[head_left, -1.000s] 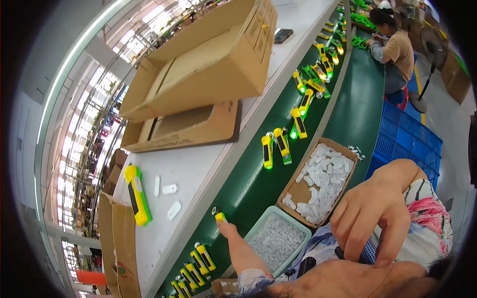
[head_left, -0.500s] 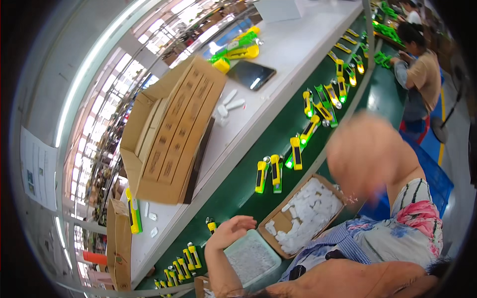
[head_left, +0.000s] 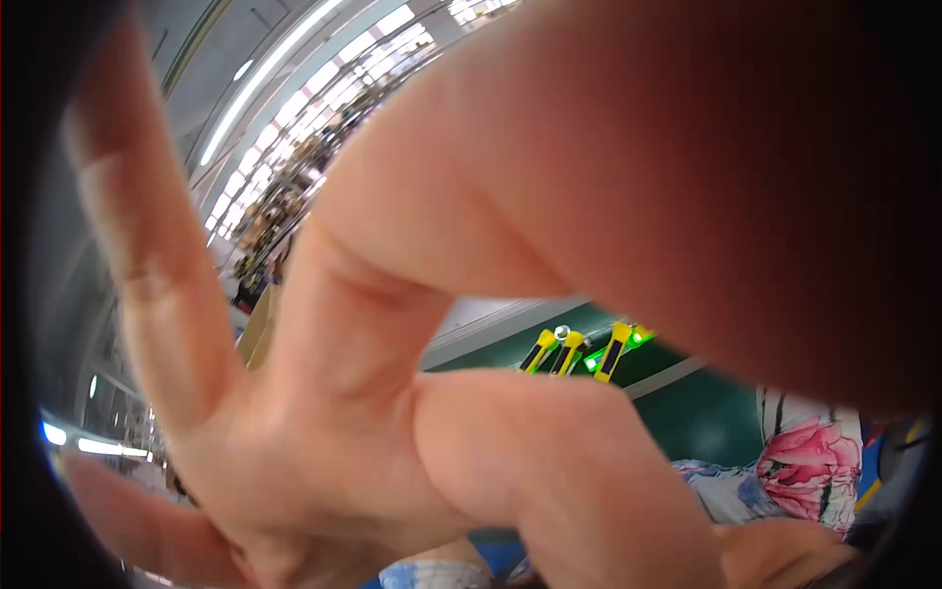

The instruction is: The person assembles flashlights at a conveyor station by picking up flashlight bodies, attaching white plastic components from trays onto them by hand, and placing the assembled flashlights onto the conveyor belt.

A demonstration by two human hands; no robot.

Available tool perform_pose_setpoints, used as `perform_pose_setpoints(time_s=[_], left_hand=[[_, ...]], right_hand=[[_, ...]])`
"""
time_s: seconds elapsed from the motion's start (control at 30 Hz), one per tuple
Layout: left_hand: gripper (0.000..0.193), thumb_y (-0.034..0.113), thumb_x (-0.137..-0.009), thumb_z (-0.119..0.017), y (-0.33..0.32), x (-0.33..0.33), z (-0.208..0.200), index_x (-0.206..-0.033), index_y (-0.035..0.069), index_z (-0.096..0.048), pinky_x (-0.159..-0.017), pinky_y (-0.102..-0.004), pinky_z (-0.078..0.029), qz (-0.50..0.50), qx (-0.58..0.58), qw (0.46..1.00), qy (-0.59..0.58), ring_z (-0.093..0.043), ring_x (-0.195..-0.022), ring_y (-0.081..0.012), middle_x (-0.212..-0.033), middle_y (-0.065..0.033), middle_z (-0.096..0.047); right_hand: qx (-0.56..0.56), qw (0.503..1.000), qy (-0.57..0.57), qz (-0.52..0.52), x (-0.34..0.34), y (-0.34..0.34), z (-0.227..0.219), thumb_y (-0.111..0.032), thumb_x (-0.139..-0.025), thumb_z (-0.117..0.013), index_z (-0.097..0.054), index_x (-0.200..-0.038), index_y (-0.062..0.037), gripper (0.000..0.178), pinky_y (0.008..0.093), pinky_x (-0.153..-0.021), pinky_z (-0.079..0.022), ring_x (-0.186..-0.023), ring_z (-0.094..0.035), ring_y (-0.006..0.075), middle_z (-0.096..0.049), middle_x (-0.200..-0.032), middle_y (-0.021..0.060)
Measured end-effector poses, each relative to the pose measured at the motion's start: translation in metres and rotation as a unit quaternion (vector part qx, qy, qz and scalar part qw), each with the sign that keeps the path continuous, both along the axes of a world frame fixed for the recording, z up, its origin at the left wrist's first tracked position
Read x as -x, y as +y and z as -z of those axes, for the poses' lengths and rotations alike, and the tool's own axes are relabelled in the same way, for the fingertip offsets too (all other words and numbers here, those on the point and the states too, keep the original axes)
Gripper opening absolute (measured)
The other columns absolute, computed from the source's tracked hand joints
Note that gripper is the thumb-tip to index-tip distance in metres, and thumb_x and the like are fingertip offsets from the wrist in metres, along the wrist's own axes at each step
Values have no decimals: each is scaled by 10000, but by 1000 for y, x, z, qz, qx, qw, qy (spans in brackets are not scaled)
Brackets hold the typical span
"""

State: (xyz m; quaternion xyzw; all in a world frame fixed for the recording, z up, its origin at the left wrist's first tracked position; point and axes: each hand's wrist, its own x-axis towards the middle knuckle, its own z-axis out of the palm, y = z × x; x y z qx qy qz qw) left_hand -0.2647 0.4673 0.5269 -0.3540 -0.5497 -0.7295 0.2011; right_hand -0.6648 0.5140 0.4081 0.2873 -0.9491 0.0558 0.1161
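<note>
A large hand, which looks like my right hand (head_left: 324, 442), fills most of the view very close up. Its fingers are spread apart, one or more of them bent across the upper right. I see nothing held in them, though the nearest part is dark and blurred. Through a gap between the fingers show yellow-and-green lamps (head_left: 614, 351), several of them, with dark panels, lying on a green work surface (head_left: 677, 417). One glows green. My left hand is not to be made out.
A flowered sleeve (head_left: 810, 456) shows at the lower right. A sliver of brown cardboard (head_left: 260, 329) peeks out between fingers at the left. Behind, a bright ceiling tube light (head_left: 265, 74) runs past windows and cluttered racks.
My right hand has come up from the right to just before the camera and spread its fingers. It now hides most of the bench, the boxes and my left hand.
</note>
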Motion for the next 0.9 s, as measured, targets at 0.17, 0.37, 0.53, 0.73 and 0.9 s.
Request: perform_pose_setpoints(time_s=[0.17, 0.37, 0.53, 0.73, 0.9], left_hand=[[178, 51, -966, -426, 32, 4, -52, -1129, 119, -454, -525, -176, -372, -50, -171, 971, -161, -539, -518, -104, -634, -38, -553], [516, 496, -937, -474, -43, -36, 41, -1213, 61, -502, -524, -422, -545, 275, -67, 944, 171, -619, -665, -302, -922, -195, -606], [274, 159, -921, -561, -8, 83, 70, -1146, 2, -561, -899, -327, -464, -373, 357, 855, 51, -592, -979, -250, -1085, -109, -579], [381, 329, -855, -625, -60, 229, 97, -1094, 33, -621, -862, -462, -472, -604, 575, 551, -19, -593, -1014, -355, -1036, -187, -639], [417, 215, -881, -578, -15, 277, 116, -1189, -64, -544, -624, -321, -569, -350, 436, 760, -332, -680, -746, -217, -942, -159, -650]], right_hand=[[-41, 993, -108, 1, 12, 0, -1, -623, -703, -711, -418, -1437, -176, 908, 467, -1073, -375, -1296, -465, 294, -471, -1417, 132], [-47, 983, -161, -78, 31, -13, -7, -349, -652, -755, -477, -1386, -117, 819, 414, -993, -465, -1224, -534, 289, -515, -1382, 137], [-120, 980, -142, -65, 50, 19, -9, -283, -632, -752, -546, -1304, -66, 736, 396, -951, -486, -1148, -582, 309, -594, -1270, 165], [-122, 979, -156, -50, 16, 31, -14, -264, -651, -754, -560, -1262, -8, 690, 394, -923, -500, -1124, -597, 311, -601, -1247, 188], [-67, 988, -132, -51, 19, 74, -2, -271, -619, -788, -483, -1323, -38, 802, 419, -823, -540, -1046, -635, 298, -609, -1217, 170]])
